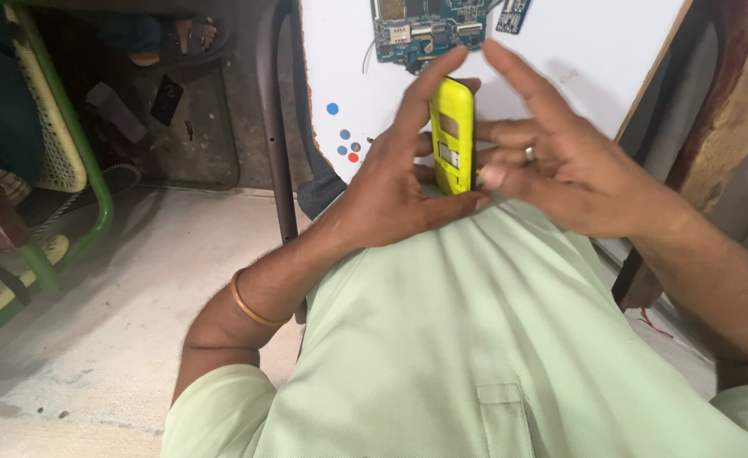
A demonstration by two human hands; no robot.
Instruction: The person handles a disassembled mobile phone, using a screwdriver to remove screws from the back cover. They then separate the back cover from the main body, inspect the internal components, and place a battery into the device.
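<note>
A small yellow phone body with its back open stands upright between my two hands, above my lap. My left hand cradles it from the left and below, the index finger stretched up along its side. My right hand, with a ring on one finger, grips its right edge with the fingertips, the index finger raised. Both hands hover at the near edge of a white table.
A blue circuit board and a smaller board piece lie on the white table, with several small coloured dots near its left edge. A green-framed chair stands at the left on the concrete floor. Another person's foot shows at the top left.
</note>
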